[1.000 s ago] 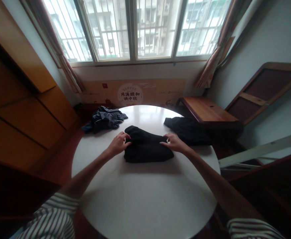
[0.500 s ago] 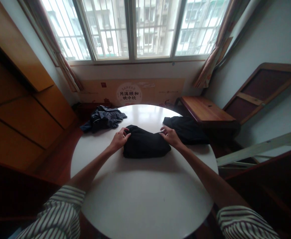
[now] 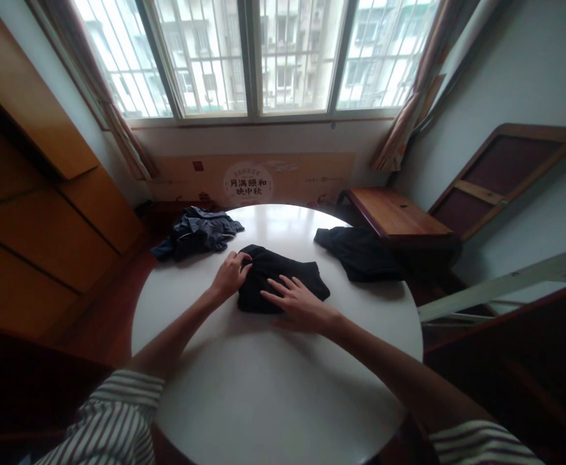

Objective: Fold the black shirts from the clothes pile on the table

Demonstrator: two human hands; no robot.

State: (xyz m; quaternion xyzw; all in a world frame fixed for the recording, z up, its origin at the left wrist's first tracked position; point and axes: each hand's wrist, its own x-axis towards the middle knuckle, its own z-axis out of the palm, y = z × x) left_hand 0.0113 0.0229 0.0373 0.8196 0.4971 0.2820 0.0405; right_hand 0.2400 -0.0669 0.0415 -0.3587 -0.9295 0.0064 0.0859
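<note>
A folded black garment (image 3: 296,274) lies in the middle of the round white table (image 3: 273,381). My left hand (image 3: 229,276) rests at the garment's left edge with its fingers curled onto the cloth. My right hand (image 3: 296,301) lies flat on the garment's near edge with its fingers stretched out and spread, pressing down on it.
A crumpled dark blue-grey garment (image 3: 196,233) lies at the table's far left edge. Another black garment (image 3: 358,252) lies at the far right. Beyond it stands a low wooden table (image 3: 397,216). Wooden cabinets (image 3: 35,213) line the left side, and a window fills the far wall.
My right hand has moved from the garment's right edge to its near edge and now lies flat on it. The left hand stays at the left edge.
</note>
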